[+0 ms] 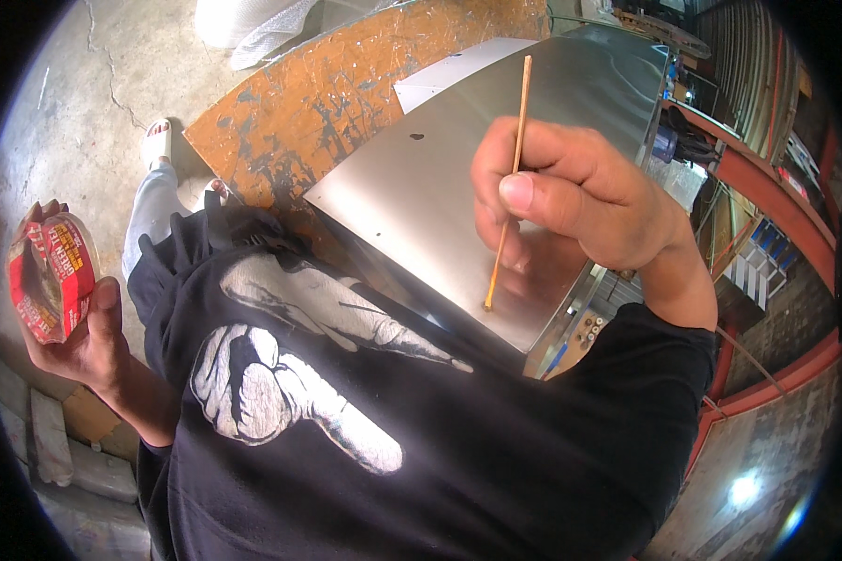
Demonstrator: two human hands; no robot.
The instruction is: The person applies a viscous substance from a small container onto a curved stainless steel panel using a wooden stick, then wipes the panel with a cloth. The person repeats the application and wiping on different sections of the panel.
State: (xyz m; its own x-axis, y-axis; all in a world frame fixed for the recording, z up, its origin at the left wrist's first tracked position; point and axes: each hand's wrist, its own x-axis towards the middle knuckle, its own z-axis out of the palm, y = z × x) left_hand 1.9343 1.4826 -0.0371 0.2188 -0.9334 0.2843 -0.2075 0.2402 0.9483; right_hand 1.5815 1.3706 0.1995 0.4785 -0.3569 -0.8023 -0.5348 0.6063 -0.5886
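Note:
In my right hand [580, 192], a thin wooden stick [524, 98] is pinched between thumb and fingers. Its lower tip carries a small dark blob and meets or hovers just over a shiny metal sheet [384, 192]; I cannot tell if it touches. A dark spot [416, 136] marks the sheet's surface, and a smaller speck lies closer to its left edge. Off to the far left, my left hand [98, 341] grips a clear plastic cup [64, 266] with a red label, which looks like a cut-off bottle. What is inside the cup is unclear.
The sheet lies over a worn orange-brown board [299, 122], beside a white panel [463, 70]. Bubble wrap [267, 28] rests at the top left. Red steel beams [786, 192] and a blue parts rack [758, 262] stand on the right. Wrapped bundles [51, 439] sit at lower left.

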